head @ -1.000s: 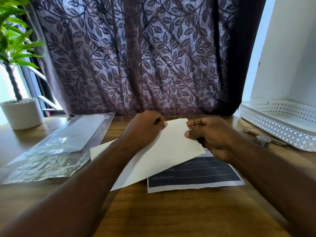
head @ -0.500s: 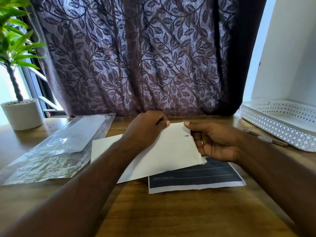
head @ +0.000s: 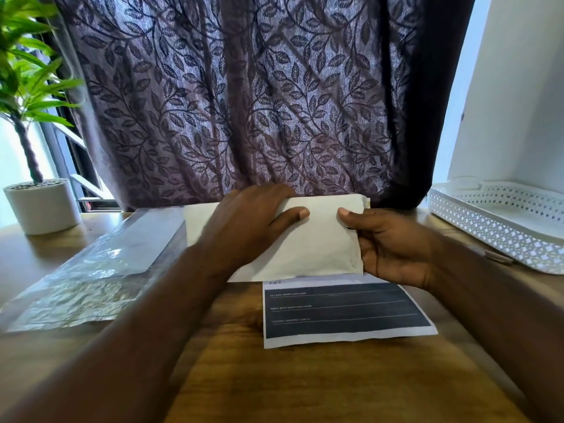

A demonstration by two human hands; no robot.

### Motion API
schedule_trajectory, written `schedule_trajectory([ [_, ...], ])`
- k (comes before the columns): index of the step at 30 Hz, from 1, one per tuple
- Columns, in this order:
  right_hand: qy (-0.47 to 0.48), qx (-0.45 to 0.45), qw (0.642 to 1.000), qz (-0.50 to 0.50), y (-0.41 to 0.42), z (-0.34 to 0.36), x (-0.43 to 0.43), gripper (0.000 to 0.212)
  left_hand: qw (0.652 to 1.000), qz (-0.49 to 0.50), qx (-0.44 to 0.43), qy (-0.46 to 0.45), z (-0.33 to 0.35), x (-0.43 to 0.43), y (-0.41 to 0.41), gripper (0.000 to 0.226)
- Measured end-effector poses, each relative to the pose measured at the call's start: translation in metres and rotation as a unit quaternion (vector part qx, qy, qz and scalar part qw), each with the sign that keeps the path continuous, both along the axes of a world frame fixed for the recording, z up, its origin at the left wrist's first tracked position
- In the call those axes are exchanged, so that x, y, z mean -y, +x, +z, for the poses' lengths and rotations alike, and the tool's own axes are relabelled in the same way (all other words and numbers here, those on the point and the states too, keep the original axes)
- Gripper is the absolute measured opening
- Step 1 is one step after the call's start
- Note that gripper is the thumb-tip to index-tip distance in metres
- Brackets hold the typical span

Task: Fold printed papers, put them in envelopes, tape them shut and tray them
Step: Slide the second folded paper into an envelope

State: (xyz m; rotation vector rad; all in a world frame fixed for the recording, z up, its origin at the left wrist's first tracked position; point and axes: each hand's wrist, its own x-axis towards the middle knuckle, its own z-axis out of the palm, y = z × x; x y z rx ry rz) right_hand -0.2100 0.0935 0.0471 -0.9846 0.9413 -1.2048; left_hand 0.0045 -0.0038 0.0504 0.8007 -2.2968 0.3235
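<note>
White ceramic first: the plant pot (head: 39, 206) stands far to the left of the envelope (head: 320, 245), and a crinkled clear plastic sleeve (head: 91, 270) lies on the desk (head: 274, 377) between the two. My left hand (head: 244, 227) grips the envelope's left half, fingers (head: 268, 192) curled over its top edge and thumb pressed on the front. A second ago the envelope slanted down to the left, one corner low over the desk; now I hold it level, long edge across, lifted off the wood. My right hand (head: 393, 248) has slid to the envelope's right end and pinches it there, thumb on the front, fingers behind. Just below the envelope, its top strip hidden beneath, the printed paper (head: 345, 312) lies flat on the desk, dark block up, still outside. So I judge the envelope squared up and ready to be opened, with filling, taping and traying all left to do. Whether anything already sits inside it I cannot tell. Well to the right of the envelope waits the white lattice tray (head: 500, 227).
</note>
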Motion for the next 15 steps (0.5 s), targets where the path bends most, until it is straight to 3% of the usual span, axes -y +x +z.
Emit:
schedule_trajectory([
  [4, -0.022, -0.001, 0.998, 0.065, -0.008, -0.001, -0.001, 0.056, 0.998, -0.009, 0.064, -0.013, -0.002, 0.002, -0.003, 0.052],
  [9, -0.054, 0.026, 0.989, 0.137, -0.011, -0.005, 0.000, 0.074, 0.998, -0.043, 0.013, 0.037, 0.003, 0.001, -0.008, 0.058],
  [12, -0.081, 0.028, 0.985, 0.149, -0.005, -0.005, 0.000, 0.069, 0.998, -0.043, 0.038, 0.023, 0.003, 0.001, -0.004, 0.053],
  [15, -0.085, 0.039, 0.985, 0.145, -0.004, -0.007, 0.001, 0.081, 0.998, -0.009, 0.057, 0.005, 0.002, 0.002, 0.002, 0.053],
])
